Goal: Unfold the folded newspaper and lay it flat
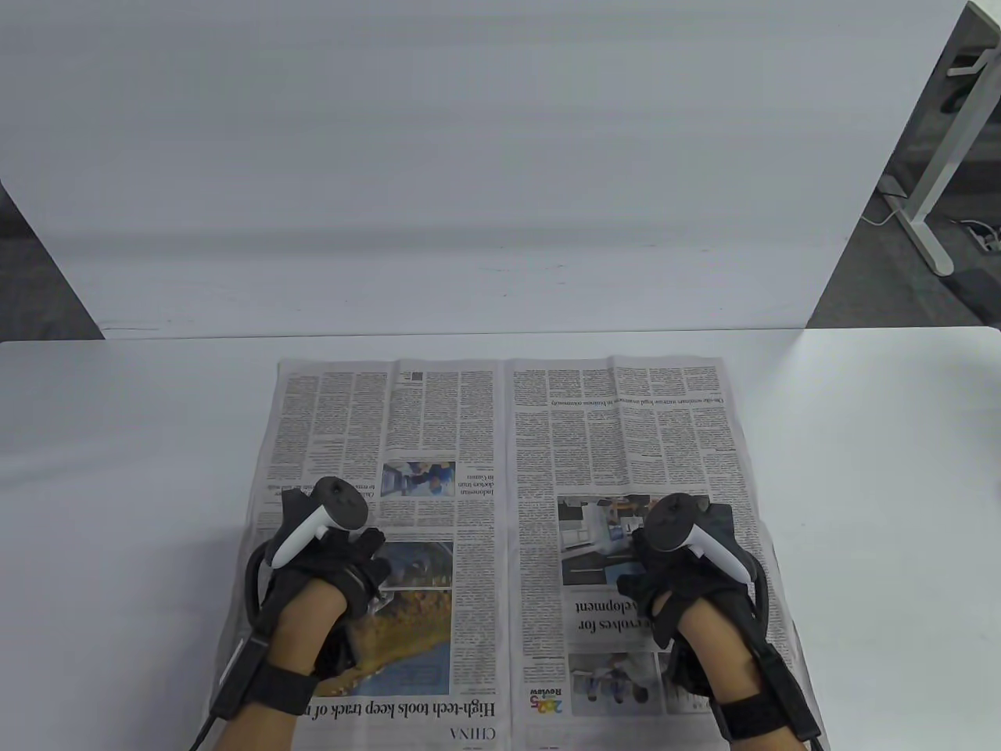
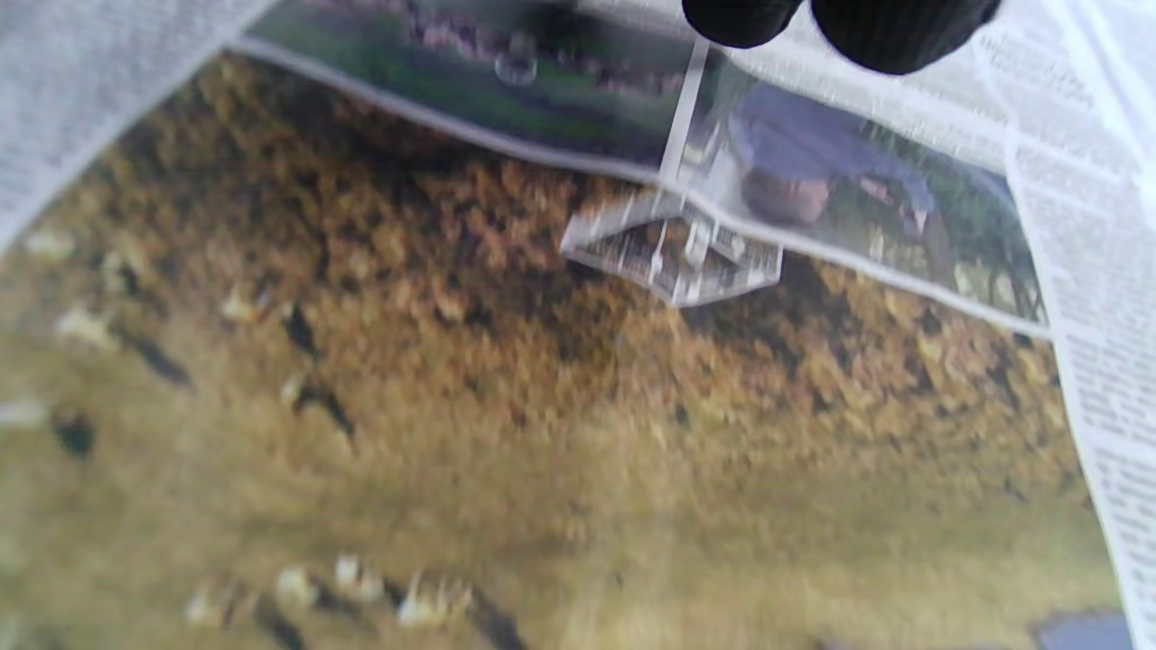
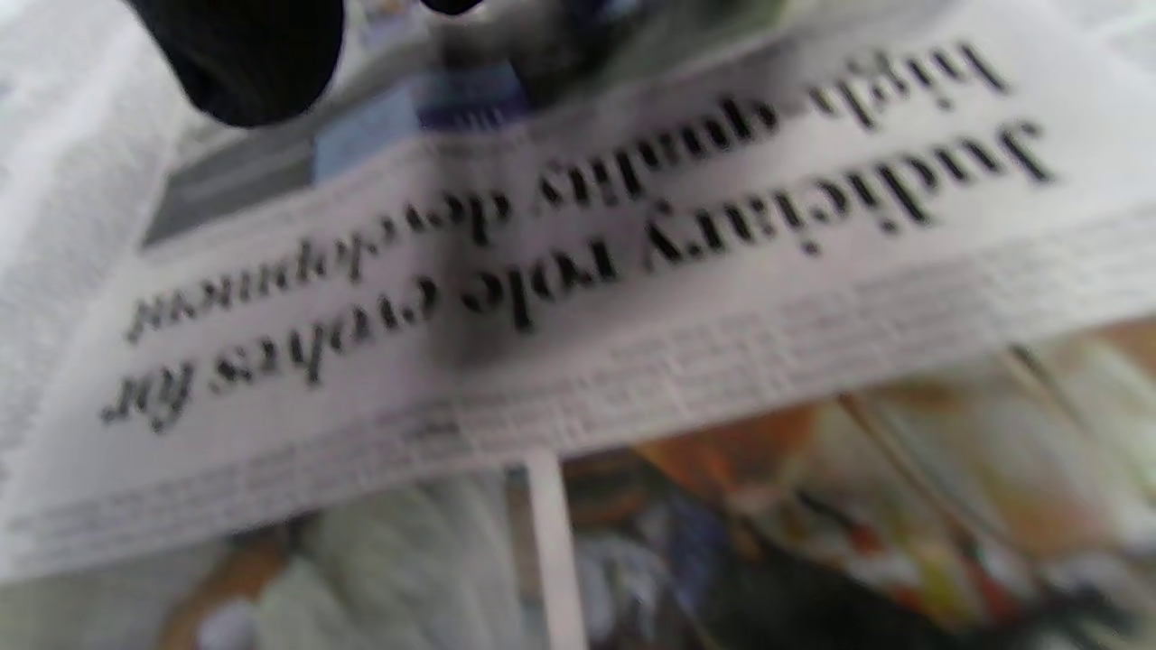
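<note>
The newspaper (image 1: 508, 469) lies opened out as a two-page spread on the white table (image 1: 117, 438), its centre fold running away from me. My left hand (image 1: 328, 563) rests palm down on the left page, over a landscape photo (image 2: 506, 424). My right hand (image 1: 680, 563) rests palm down on the right page, over a photo and a headline (image 3: 578, 244). Both wrist views are close and blurred. Gloved fingertips (image 2: 840, 27) show at the top edge of the left wrist view, and a fingertip (image 3: 244, 54) shows in the right wrist view.
A white panel (image 1: 469, 156) stands upright along the table's far edge. A white desk leg (image 1: 931, 188) and cables stand on the floor at the far right. Bare table lies on both sides of the paper.
</note>
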Tool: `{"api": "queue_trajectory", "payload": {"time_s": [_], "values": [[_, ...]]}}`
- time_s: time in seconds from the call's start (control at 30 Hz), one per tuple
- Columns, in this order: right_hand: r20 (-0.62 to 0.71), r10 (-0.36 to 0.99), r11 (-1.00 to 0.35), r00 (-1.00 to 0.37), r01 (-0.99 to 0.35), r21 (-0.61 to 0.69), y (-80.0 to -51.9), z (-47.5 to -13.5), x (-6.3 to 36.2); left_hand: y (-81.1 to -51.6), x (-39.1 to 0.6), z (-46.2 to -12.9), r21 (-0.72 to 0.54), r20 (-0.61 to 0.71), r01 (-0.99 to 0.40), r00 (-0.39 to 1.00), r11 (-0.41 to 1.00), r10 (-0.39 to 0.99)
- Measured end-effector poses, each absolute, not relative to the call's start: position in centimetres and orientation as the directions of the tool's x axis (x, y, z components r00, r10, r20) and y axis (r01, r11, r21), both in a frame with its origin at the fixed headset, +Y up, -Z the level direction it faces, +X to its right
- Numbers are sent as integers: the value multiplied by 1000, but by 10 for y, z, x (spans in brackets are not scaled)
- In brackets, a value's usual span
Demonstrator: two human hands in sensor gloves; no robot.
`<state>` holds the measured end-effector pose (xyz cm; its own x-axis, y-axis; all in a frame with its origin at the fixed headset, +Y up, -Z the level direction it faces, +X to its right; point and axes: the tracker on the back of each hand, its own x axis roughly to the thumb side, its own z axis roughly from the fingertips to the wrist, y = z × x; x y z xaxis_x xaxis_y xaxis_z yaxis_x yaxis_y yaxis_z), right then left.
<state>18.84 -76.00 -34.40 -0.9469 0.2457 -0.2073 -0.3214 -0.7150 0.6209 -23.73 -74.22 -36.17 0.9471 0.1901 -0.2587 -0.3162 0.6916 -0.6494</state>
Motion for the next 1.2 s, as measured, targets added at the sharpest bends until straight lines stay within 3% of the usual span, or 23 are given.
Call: {"api": "queue_trajectory", "payload": {"time_s": [0.2, 1.2], "values": [[-205, 238, -706, -950, -314, 635, -761, -345, 188, -749, -243, -364, -654, -285, -384, 923, 651, 259], [-247, 292, -752, -924, -381, 538, -769, -372, 200, -755, -243, -389, -583, -300, -435, 900, 687, 316]]}}
